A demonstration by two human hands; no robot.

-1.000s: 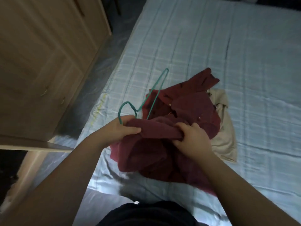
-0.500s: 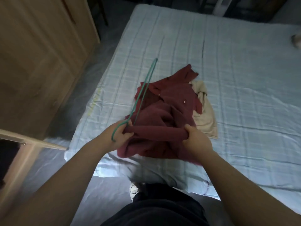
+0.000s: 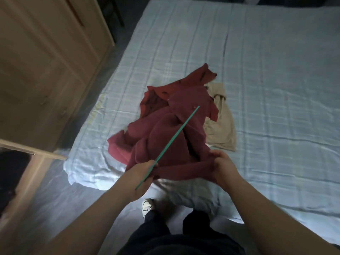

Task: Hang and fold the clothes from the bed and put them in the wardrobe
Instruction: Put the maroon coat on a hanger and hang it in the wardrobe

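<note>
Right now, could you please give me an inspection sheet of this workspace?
Surface: bed, wrinkled pale blue checked sheet.
Job's things: maroon shirt crumpled on the bed; beige garment partly under it; green hanger seen edge-on over the shirt.
Clutter: nothing seen.
Hands: left hand holds the green hanger at the shirt's near edge; right hand grips that edge.
Cables: nothing seen.
Surroundings: wooden wardrobe on the left; shoe on the floor.

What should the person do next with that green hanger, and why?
Probably slide the green hanger into the maroon garment: left hand grips hanger and cloth edge, right hand grips that edge further along, stretching it, and the hanger lies over the cloth, not inside.
</note>
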